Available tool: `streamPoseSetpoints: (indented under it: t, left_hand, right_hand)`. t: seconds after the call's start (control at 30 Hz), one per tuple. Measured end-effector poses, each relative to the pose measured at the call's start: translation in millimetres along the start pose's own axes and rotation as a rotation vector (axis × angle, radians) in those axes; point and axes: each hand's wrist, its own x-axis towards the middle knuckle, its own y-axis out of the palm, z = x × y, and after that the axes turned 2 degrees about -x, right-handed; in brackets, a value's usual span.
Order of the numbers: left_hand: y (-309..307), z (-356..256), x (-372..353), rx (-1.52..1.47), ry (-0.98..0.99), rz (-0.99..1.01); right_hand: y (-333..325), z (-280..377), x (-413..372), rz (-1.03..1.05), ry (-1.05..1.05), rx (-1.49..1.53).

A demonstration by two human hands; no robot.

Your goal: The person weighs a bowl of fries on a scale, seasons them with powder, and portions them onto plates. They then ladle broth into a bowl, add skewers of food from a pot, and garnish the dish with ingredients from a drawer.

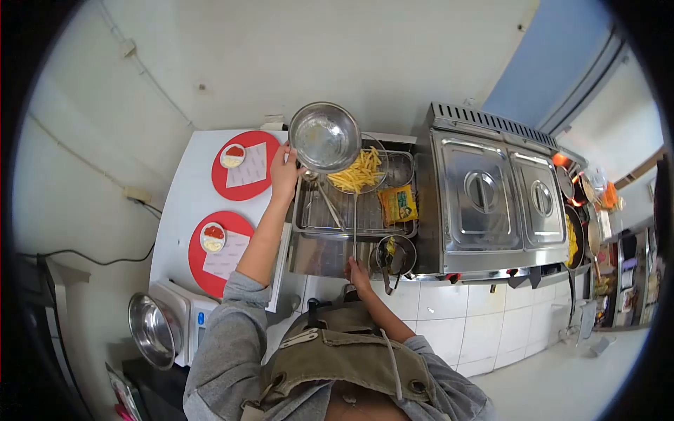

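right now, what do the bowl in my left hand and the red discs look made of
The bowl looks like polished metal, probably stainless steel: silvery, with bright glints inside. The red discs could be plastic or coated board; their even, flat colour leaves that open.

We wear a soft grey top, its left sleeve [228, 340] and right sleeve [449, 375] pushed up in loose folds, leaving our forearms [263, 231], left hand [283, 174] and right hand [359, 273] bare. Over it we have an olive-brown apron [337, 361] with stitched seams along its edge, a dark round eyelet [418, 386] near each side, a pale cord [391, 361] and a small whitish strip [299, 339]
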Motion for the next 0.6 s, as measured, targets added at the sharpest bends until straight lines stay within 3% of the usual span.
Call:
streamPoseSetpoints:
  t: [0.07,0.1,0.17,0.3,0.33,0.4,0.43,0.47,0.5,0.57,0.6]
  left_hand:
    - [-21.9,13.0,-13.6,-0.227,-0.194,-0.021]
    - [-21.9,21.3,-21.6,-0.278,-0.186,-0.053]
    - [-45.6,14.4,-50.1,-0.42,-0.278,-0.099]
    - [-94.0,2.9,-133.7,-0.579,-0.395,-0.274]
    - [-103.3,18.4,-156.9,-0.632,-0.409,-0.317]
    - [-122.1,39.5,-211.0,-0.672,-0.431,-0.407]
    - [-132.3,41.2,-243.5,-0.643,-0.455,-0.452]
    - [-136.8,49.8,-275.4,-0.609,-0.492,-0.518]
    - [-144.6,56.6,-303.1,-0.576,-0.519,-0.579]
    - [-151.8,50.1,-371.1,-0.53,-0.55,-0.659]
    - [-152.8,44.7,-401.8,-0.49,-0.538,-0.701]
  right_hand:
    - [2.7,-2.2,-1.6,-0.034,-0.048,0.067]
    - [-18.3,2.1,3.7,-0.033,-0.061,0.007]
    - [-20.5,-4.7,-2.0,0.027,-0.046,0.19]
    - [-28.9,-54.4,-34.1,0.129,0.164,0.282]
    - [-41.5,-52.2,-46.6,0.252,0.323,0.285]
    - [-60.2,-87.3,-47.9,0.219,0.636,0.33]
    - [-89.8,-155.4,-12.6,0.478,0.884,0.284]
    - [-91.3,-146.3,-21.5,0.518,0.874,-0.065]
    - [-84.1,-130.5,-24.2,0.565,0.887,-0.15]
    - [-61.8,-112.2,-50.1,0.682,0.14,-0.68]
    - [-56.7,-134.3,-23.3,0.863,-0.19,-1.101]
